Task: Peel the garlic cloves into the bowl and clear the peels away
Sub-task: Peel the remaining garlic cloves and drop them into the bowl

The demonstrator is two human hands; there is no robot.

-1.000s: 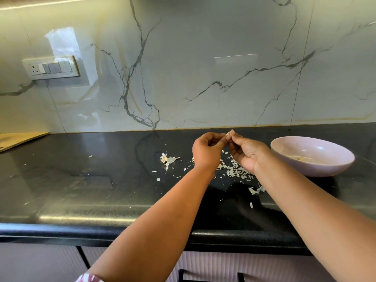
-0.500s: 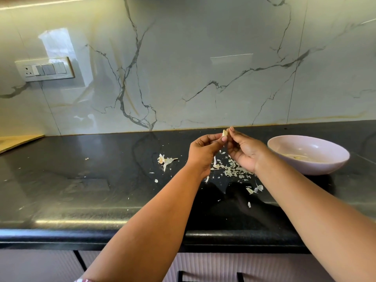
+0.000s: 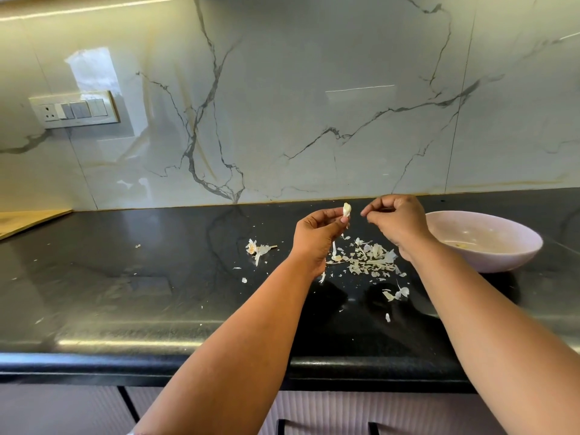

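Head view: at centre frame the left hand pinches a clove by its lower end, above the peels on the tabletop. The right hand, fingers curled, may pinch a scrap; I cannot tell. The clove looks small, light and slick, best held at its base; the bowl sits right.

A: One view only, head cam, wide-angle, so no overlap with another.
B: Facing?
A: Forward and down over the black worktop, marble wall square ahead.
B: How close?
A: Near. Both forearms run in from the bottom edge, hands mid-frame; the worktop's front edge crosses low, cabinet fronts below.
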